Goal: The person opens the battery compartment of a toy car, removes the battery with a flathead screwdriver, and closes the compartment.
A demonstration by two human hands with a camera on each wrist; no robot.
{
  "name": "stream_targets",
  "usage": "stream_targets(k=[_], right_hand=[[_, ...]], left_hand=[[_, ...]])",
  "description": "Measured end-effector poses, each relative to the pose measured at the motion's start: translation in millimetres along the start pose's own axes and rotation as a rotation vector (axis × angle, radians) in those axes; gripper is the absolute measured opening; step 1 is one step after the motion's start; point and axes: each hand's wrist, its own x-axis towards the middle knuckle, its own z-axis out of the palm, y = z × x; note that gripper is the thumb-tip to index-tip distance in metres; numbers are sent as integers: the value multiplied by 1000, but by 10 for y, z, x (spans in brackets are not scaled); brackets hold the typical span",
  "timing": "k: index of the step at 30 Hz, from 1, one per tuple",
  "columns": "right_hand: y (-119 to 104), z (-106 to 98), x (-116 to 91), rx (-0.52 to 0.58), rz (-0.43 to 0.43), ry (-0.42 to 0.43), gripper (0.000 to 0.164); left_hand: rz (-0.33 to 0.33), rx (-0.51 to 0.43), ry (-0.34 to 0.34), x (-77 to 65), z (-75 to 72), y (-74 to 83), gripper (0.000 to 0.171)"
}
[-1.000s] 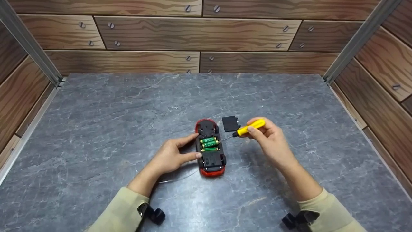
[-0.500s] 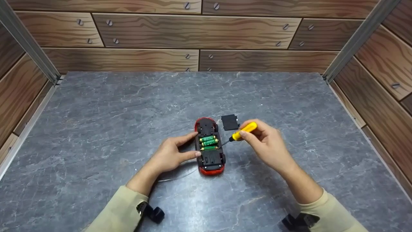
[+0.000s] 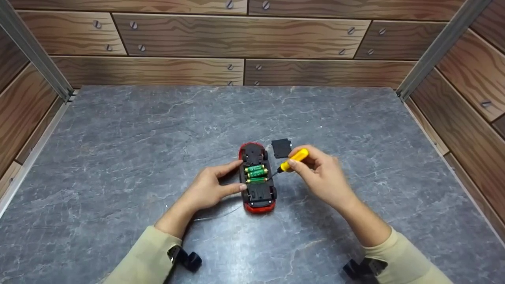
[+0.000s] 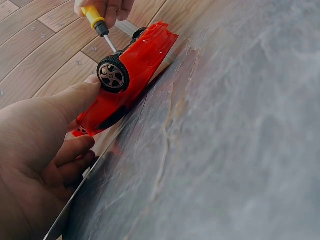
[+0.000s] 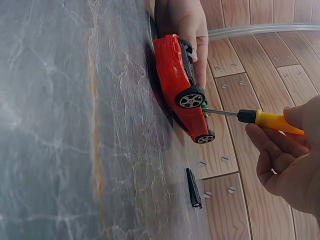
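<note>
A red toy car (image 3: pixel 257 179) lies upside down on the grey table, its battery bay holding green batteries (image 3: pixel 255 174). My left hand (image 3: pixel 215 186) grips the car's left side with thumb and forefinger; the car (image 4: pixel 131 70) and the fingers (image 4: pixel 75 100) also show in the left wrist view. My right hand (image 3: pixel 319 173) holds a yellow-handled screwdriver (image 3: pixel 292 159), its tip at the bay's right edge. In the right wrist view the screwdriver (image 5: pixel 260 118) meets the car (image 5: pixel 182 87) near a wheel.
A black battery cover (image 3: pixel 281 148) lies flat just behind the car's right side, also seen as the cover (image 5: pixel 194 188). Wood-pattern walls (image 3: pixel 236 43) enclose the grey stone-look tabletop (image 3: pixel 118 138) on three sides. Wrist-camera mounts (image 3: pixel 189 258) sit near the front edge.
My right hand has moved left with the screwdriver, bringing its tip up to the battery bay. The left hand and car have stayed put.
</note>
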Motion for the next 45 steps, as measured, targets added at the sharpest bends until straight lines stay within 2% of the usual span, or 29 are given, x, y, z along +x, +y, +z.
stream_targets(k=[19, 28, 36, 45], right_hand=[[-108, 119, 62, -54, 7, -5, 4], [-127, 163, 81, -91, 12, -21, 3], [-99, 133, 101, -39, 30, -20, 4], [-20, 103, 104, 74, 57, -26, 6]], left_hand=[[-29, 25, 8, -7, 3, 28, 72], [-23, 22, 5, -14, 6, 25, 74], [-1, 43, 13, 11, 5, 16, 73], [9, 27, 14, 8, 6, 7, 72]])
